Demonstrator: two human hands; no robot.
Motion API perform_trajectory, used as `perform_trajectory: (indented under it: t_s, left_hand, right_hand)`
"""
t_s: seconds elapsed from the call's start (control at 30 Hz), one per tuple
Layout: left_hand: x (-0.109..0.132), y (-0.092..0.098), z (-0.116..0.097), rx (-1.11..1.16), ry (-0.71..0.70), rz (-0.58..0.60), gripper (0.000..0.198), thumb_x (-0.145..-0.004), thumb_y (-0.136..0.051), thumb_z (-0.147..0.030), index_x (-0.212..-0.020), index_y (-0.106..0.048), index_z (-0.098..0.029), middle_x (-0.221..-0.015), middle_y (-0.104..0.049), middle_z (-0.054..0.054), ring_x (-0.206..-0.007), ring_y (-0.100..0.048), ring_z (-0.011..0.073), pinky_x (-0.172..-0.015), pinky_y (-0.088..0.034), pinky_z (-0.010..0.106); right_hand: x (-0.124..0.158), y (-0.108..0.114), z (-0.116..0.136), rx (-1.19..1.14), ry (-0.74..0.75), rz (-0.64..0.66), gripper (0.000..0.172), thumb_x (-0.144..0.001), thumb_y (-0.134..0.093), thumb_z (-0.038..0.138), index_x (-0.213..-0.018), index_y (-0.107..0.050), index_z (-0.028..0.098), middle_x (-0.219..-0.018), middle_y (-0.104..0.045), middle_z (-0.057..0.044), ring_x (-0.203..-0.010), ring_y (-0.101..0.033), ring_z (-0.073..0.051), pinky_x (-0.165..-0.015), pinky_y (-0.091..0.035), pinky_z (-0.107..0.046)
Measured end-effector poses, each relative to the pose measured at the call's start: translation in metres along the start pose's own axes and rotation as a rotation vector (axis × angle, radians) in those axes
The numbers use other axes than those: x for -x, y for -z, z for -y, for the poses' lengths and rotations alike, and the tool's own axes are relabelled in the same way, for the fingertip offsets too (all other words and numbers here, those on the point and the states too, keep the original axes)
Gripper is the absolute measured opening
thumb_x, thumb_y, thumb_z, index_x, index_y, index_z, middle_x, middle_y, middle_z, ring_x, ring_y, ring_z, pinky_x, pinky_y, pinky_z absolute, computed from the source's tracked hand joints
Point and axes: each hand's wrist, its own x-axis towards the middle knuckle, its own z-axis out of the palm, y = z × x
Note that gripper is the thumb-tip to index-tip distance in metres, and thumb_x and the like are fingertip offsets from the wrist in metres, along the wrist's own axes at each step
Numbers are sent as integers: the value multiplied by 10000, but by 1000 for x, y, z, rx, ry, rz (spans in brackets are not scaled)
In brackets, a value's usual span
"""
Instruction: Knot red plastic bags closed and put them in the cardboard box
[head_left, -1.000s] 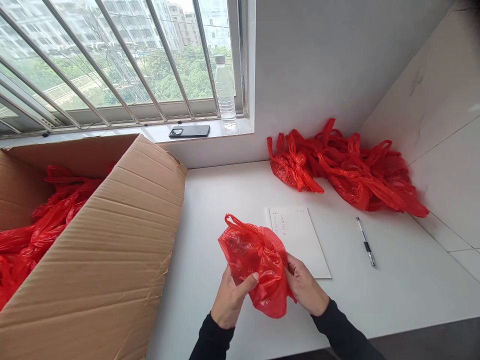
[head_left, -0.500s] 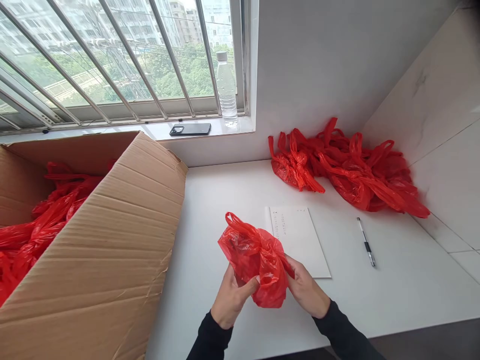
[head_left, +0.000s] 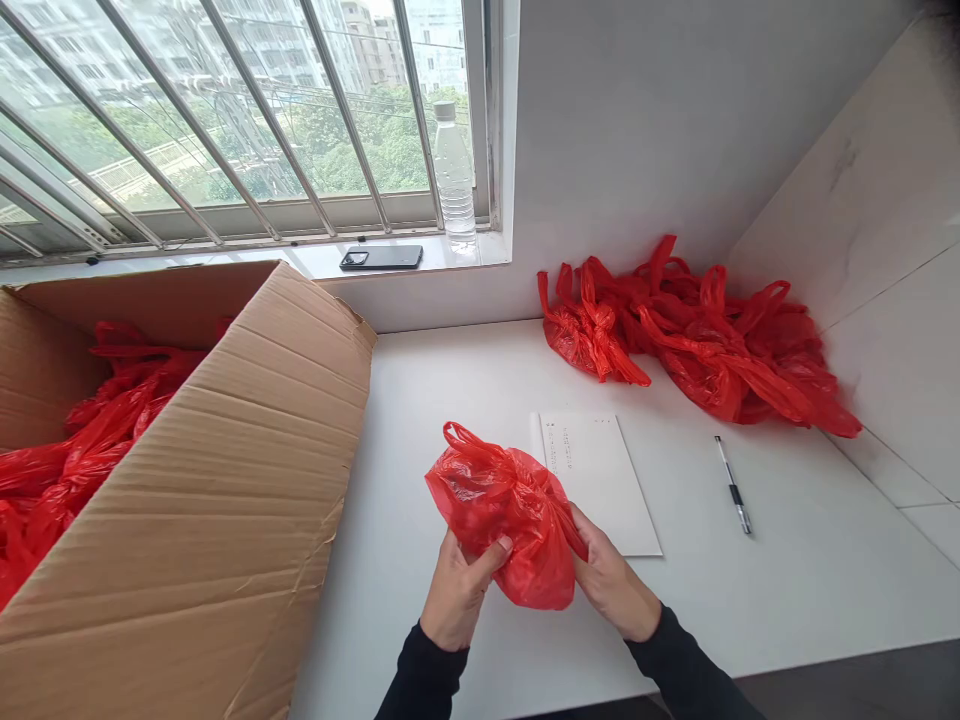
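Note:
A knotted red plastic bag [head_left: 517, 520] is held between both hands above the white table [head_left: 420, 400]. My left hand [head_left: 461, 590] grips its lower left side, thumb across the front and the other fingers hidden behind. On the right side, my right hand [head_left: 611, 575] is closed on the bag near a gathered end. One handle loop sticks up at the bag's upper left. What the bag contains cannot be made out. Just behind it lies a white notepad [head_left: 611, 490] with writing on its page, partly covered by the bag.
At left stands an open cardboard box [head_left: 247, 470] holding red bags [head_left: 112, 430]. More knotted red bags [head_left: 720, 350] are heaped against the wall at the back right. A pen [head_left: 733, 487] lies right of the notepad. The windowsill carries a phone [head_left: 382, 257] and a water bottle [head_left: 454, 180].
The bag has shifted slightly left and turned a little in my hands, its front now looking smoother. My left thumb has moved slightly up and left. Both hands keep their hold.

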Motion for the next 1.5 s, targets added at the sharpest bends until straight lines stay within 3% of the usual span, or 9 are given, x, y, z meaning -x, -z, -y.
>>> perform_trajectory:
  t_s: [0.13,0.4,0.57,0.97,1.07,1.17,1.27,1.4,1.5]
  left_hand:
    - [2,2,-2,11,-37,-12,408,-651,-830,-245,-1030,-692,-185,-1087,-725,135,-1079,-636,376,-930,-499,488]
    - [-2,4,-22,225,-56,-167,291,-791,-731,-384,-1029,-698,-220,-1009,-727,68,-1056,-649,302,-921,-522,410]
    - [-2,3,-16,242,-57,-186,317,-745,-783,-288,-1042,-694,-226,-996,-732,53,-1034,-661,290,-905,-528,393]
    - [-8,7,-15,233,-20,-312,378,-787,-723,-468,-1010,-710,-164,-1038,-748,98,-1024,-679,286,-918,-532,387]
    - [-3,3,-13,205,54,-209,455,-820,-651,-530,-1103,-694,-177,-1134,-717,131,-1076,-654,322,-899,-542,432]
    - [-1,3,-8,86,58,-92,497,-723,-775,-427,-1148,-675,-191,-1153,-706,144,-1076,-650,359,-893,-535,471]
    - [-4,10,-1,26,14,-150,489,-627,-859,-308,-1070,-693,-186,-1062,-732,122,-1015,-673,347,-848,-544,425]
    - [-8,17,3,82,57,-213,403,-713,-804,-365,-1052,-699,-176,-1026,-734,107,-972,-678,300,-759,-548,349]
    - [-6,13,1,152,100,-142,438,-785,-726,-444,-1137,-670,-188,-1134,-704,128,-1052,-650,308,-804,-547,374]
  right_hand:
    - [3,-3,5,6,-53,80,652,-785,-769,397,-1359,-487,267,-1320,-601,-86,-1186,-578,-256,-1043,-456,-416]
    - [3,1,-4,-9,-130,-15,535,-749,-783,442,-1200,-578,240,-1067,-703,-65,-859,-654,-222,-855,-528,-405]
    - [2,-5,-8,-158,-148,-75,576,-737,-752,536,-1215,-610,248,-1154,-695,-104,-1009,-655,-281,-928,-507,-467]
    - [3,-5,-11,-226,-175,-156,568,-758,-748,499,-1249,-597,255,-1259,-672,-110,-1143,-629,-322,-919,-546,-466]
    - [2,-6,-11,-243,-176,-183,558,-772,-738,496,-1260,-590,269,-1260,-672,-99,-1116,-645,-319,-924,-542,-477]
    - [3,-5,-12,-241,-177,-172,535,-786,-722,501,-1260,-594,287,-1273,-665,-89,-1129,-638,-321,-956,-522,-500]
    - [5,-2,-14,-250,-191,-162,507,-793,-718,495,-1238,-606,279,-1276,-661,-91,-1157,-622,-318,-1001,-490,-515]
    - [6,1,-18,-273,-198,-169,473,-791,-731,461,-1206,-619,265,-1253,-675,-85,-1156,-625,-295,-1053,-451,-495]
    - [6,0,-17,-279,-186,-166,475,-796,-730,450,-1214,-612,260,-1264,-671,-90,-1167,-619,-297,-1029,-469,-484]
